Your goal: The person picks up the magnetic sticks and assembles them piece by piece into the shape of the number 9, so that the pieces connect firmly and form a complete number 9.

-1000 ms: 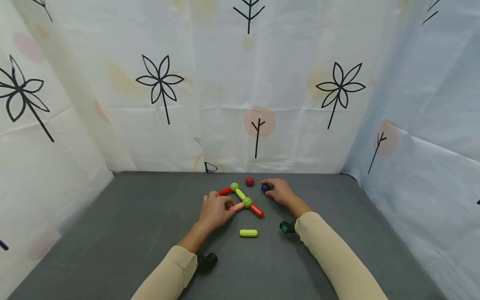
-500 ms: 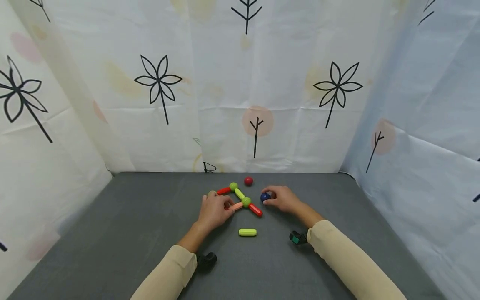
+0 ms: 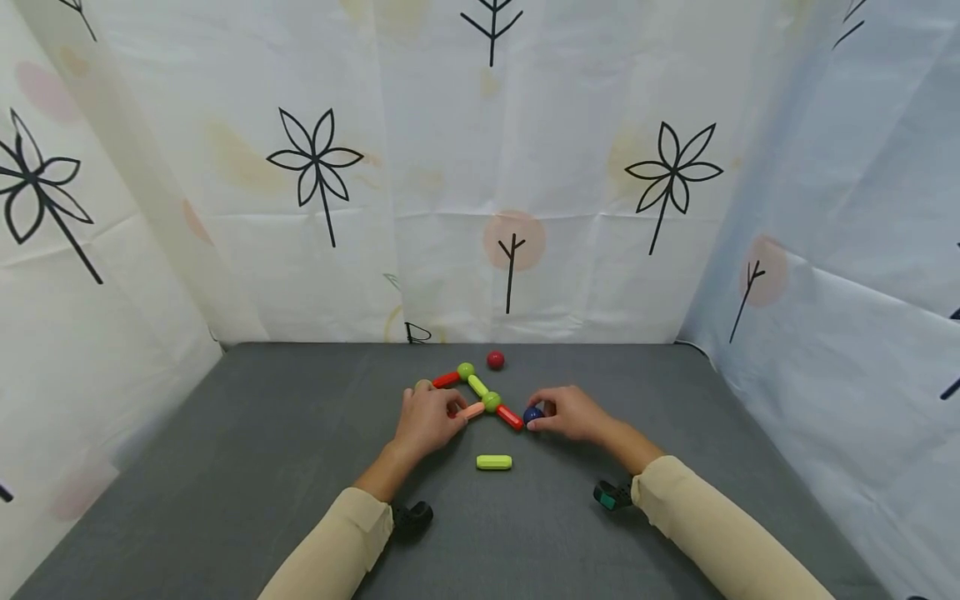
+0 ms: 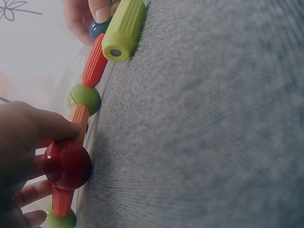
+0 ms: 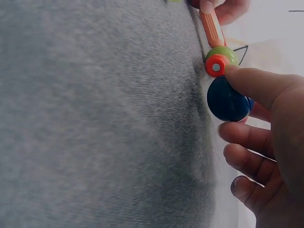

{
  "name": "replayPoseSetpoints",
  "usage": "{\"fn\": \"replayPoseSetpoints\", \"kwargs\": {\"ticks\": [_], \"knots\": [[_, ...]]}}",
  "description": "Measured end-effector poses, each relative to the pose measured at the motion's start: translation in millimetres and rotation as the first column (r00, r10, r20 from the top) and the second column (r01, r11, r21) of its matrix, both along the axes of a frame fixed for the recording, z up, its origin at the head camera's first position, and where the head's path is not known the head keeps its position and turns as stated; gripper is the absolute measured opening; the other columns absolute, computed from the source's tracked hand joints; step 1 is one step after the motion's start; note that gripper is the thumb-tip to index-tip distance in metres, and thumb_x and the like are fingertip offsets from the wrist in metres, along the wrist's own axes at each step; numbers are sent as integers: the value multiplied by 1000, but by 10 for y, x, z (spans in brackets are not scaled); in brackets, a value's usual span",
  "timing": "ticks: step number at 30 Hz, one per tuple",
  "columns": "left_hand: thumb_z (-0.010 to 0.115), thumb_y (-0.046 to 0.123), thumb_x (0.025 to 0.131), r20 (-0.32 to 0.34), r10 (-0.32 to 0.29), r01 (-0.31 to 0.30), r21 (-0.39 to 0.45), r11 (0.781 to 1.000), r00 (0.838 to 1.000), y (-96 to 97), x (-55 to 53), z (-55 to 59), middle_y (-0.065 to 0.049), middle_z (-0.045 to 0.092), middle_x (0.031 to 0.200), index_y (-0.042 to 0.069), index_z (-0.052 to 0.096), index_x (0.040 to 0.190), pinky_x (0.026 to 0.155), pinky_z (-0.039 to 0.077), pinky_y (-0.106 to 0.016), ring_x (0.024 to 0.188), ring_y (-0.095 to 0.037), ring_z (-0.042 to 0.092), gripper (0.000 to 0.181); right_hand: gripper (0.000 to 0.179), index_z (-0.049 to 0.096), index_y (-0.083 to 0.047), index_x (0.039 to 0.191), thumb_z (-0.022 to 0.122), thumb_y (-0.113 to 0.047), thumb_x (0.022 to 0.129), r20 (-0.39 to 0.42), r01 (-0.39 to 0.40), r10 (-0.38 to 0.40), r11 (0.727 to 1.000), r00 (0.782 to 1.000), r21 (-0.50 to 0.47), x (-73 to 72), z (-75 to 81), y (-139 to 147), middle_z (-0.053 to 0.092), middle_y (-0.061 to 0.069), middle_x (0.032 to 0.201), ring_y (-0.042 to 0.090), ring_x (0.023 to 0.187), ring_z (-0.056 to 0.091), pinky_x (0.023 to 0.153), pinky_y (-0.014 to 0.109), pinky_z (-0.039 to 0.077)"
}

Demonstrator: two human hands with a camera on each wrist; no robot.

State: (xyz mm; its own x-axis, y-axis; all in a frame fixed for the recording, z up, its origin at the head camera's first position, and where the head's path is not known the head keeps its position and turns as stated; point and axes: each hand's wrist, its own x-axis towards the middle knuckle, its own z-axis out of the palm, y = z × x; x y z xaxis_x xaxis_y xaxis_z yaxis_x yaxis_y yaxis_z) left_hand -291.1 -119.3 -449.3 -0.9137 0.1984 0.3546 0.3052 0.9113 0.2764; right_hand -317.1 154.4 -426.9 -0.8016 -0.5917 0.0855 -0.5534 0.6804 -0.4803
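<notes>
Our right hand (image 3: 573, 413) pinches the blue ball (image 3: 532, 414) at the red stick's (image 3: 510, 417) end so it can stick; our left hand (image 3: 429, 419) grips a red ball (image 4: 67, 164), keeping the sticks steady near the table's (image 3: 225, 467) back edge.

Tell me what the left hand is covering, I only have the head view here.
Observer: In the left wrist view the left hand holds a second red ball, which touches the end of the peach stick.
Operator: Is the right hand's blue ball against the red stick?
Observer: In the right wrist view the right hand pinches the blue ball right at the tip of the red stick. I cannot tell whether there is a gap between them.
Operator: Anything on that tip?
Observer: A small grey disc sits in its middle.
</notes>
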Motion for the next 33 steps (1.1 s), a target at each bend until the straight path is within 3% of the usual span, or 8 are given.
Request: {"fn": "replayPoseSetpoints", "kwargs": {"ticks": [7,15,33], "knots": [[76,36,84,12,8,-8,-5,1000,1000,13,-5,2,13,53,70,27,75,90,71,29,-37,77,-15,40,11,28,69,-11,108,75,-30,87,-24,-41,40,998,999,-42,77,-6,46,62,-5,88,9,77,54,66,27,47],[75,37,85,25,12,-11,-16,1000,1000,10,-17,15,14,53,70,27,75,90,71,29,-37,78,-16,40,12,29,70,-11,107,76,-30,86,-17,-56,54,996,998,-73,133,-37,18,63,-5,89,8,77,55,67,26,47],[76,37,85,26,17,-17,-6,1000,1000,-3,-55,19,13,53,70,27,75,90,70,29,-37,76,-15,39,12,32,70,-11,108,76,-33,85,-13,-10,8,991,1000,-132,132,-147,-33,63,-4,90,8,74,52,65,26,45]]}}
